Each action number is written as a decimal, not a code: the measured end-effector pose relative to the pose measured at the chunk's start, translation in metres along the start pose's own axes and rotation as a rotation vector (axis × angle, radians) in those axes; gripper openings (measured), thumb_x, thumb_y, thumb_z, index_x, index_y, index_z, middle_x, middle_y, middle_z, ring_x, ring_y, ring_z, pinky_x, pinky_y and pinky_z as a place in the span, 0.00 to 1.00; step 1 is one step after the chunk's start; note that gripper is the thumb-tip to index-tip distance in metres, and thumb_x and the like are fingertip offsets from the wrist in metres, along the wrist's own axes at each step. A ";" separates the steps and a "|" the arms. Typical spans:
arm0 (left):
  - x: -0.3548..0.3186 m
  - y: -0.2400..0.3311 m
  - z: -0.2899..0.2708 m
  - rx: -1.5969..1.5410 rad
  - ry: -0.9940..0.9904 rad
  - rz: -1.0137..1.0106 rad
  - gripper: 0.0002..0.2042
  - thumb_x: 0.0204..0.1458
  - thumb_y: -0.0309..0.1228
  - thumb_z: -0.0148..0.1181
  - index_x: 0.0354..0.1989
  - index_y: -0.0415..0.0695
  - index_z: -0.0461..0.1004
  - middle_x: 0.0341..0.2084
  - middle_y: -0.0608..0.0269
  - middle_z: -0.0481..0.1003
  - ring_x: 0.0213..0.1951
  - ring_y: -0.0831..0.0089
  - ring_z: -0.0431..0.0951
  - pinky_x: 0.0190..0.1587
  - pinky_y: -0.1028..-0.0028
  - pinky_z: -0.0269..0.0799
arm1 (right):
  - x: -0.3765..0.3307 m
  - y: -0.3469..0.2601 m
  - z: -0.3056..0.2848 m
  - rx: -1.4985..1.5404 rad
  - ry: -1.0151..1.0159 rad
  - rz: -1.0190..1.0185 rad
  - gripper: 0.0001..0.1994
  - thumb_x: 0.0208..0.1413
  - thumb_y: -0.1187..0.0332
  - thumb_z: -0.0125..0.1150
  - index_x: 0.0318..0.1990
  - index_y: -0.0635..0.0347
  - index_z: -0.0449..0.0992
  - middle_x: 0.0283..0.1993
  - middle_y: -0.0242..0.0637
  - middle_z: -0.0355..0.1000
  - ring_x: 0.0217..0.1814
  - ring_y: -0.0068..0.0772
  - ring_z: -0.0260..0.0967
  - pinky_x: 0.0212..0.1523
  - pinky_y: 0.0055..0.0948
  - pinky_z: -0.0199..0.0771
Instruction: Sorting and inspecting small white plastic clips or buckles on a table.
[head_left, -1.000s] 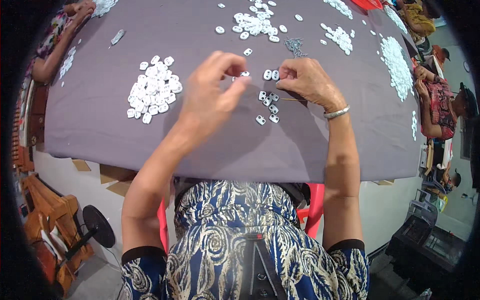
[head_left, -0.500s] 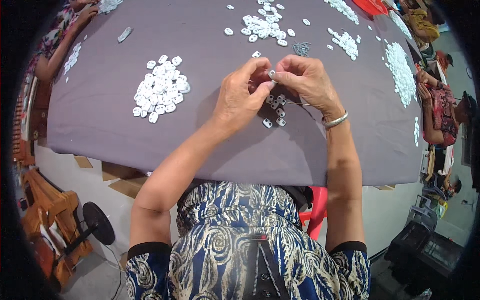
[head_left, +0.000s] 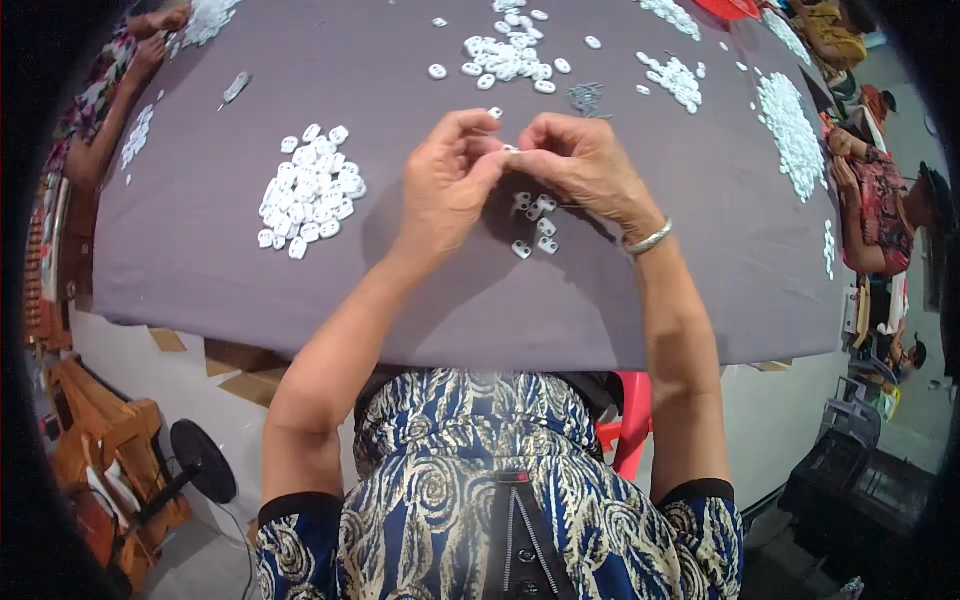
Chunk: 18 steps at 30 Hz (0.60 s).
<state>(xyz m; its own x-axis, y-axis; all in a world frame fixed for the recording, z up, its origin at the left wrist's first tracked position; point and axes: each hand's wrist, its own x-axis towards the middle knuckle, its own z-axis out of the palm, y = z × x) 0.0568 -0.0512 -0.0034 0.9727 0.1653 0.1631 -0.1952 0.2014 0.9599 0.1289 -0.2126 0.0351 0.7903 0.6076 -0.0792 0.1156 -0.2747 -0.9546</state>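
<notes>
Between the thumb tips of both hands is a small white plastic piece [head_left: 510, 149], mostly hidden by the fingers. My left hand [head_left: 440, 185] pinches it from the left, its other fingers curled above. My right hand [head_left: 588, 170], with a silver bangle at the wrist, pinches it from the right. Out from under the right palm pokes a thin metal rod, its full shape hidden. Just below the hands lie several loose white two-holed pieces [head_left: 546, 228]. A single white piece [head_left: 495, 113] rests beyond my left fingers.
To the left is a heap of white pieces [head_left: 310, 195]; white oval pieces [head_left: 510, 60] spread at the far middle. Thin grey metal bits [head_left: 586, 98] sit beyond my right hand. More white heaps [head_left: 790, 130] line the right, near co-workers. A small whitish tool [head_left: 235, 88] lies far left.
Both hands have shifted a little left together. The white piece has turned from showing its hole to lying nearly hidden between the thumbs. The view has also moved slightly.
</notes>
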 end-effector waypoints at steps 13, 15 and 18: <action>0.006 0.012 -0.018 0.100 -0.128 -0.207 0.14 0.54 0.21 0.56 0.50 0.38 0.68 0.30 0.69 0.71 0.33 0.82 0.72 0.36 0.82 0.69 | 0.004 0.012 0.004 -0.103 -0.093 -0.135 0.06 0.56 0.69 0.60 0.32 0.63 0.75 0.25 0.23 0.70 0.28 0.11 0.61 0.28 0.16 0.63; 0.006 0.012 -0.017 0.092 -0.118 -0.201 0.15 0.54 0.20 0.57 0.50 0.38 0.68 0.30 0.68 0.71 0.32 0.82 0.72 0.35 0.81 0.70 | 0.006 0.011 -0.003 -0.142 -0.013 -0.153 0.06 0.55 0.70 0.60 0.32 0.63 0.76 0.25 0.24 0.70 0.29 0.11 0.62 0.28 0.17 0.64; 0.005 0.014 -0.008 0.076 -0.051 -0.171 0.15 0.54 0.21 0.57 0.50 0.38 0.68 0.30 0.68 0.71 0.32 0.82 0.72 0.34 0.81 0.70 | 0.009 0.023 -0.041 -0.264 0.353 -0.236 0.06 0.53 0.69 0.61 0.32 0.63 0.76 0.24 0.28 0.70 0.27 0.17 0.64 0.29 0.21 0.67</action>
<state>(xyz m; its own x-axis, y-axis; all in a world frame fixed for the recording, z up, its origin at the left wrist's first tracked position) 0.0575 -0.0401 0.0094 0.9963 0.0857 0.0058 -0.0185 0.1488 0.9887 0.1633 -0.2443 0.0242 0.8743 0.3992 0.2762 0.4284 -0.3669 -0.8258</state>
